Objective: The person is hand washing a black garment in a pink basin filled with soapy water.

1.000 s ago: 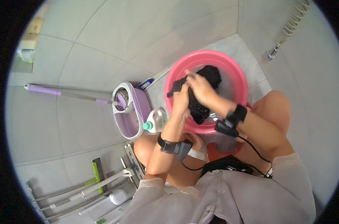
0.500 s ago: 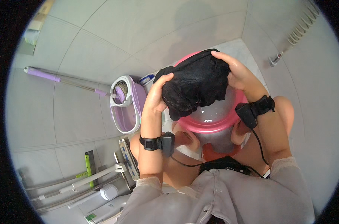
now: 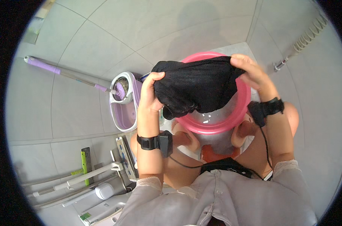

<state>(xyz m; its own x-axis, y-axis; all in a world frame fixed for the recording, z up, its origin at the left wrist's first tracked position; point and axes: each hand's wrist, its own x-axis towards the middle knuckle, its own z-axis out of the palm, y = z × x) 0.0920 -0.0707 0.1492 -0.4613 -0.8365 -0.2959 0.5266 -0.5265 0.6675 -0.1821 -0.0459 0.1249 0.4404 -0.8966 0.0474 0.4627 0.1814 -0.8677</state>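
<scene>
**Cloth [image 3: 197,84] held spread above the basin [image 3: 212,129]**

Left of centre, beside the bucket [image 3: 124,115], the left hand [image 3: 150,94] is closed on the black cloth's left edge, thumb in front. The cloth spans upper centre, hiding part of the pink basin. Right of centre, the right hand [image 3: 253,73] pinches its upper right corner. The step seems to be spreading it; the next move likely calls for an even grip at both ends.

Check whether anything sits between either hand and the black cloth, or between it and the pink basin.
Nothing visible. Left hand and right hand grip the black cloth directly; it hangs over the pink basin, hiding part of it, with nothing seen between.
</scene>
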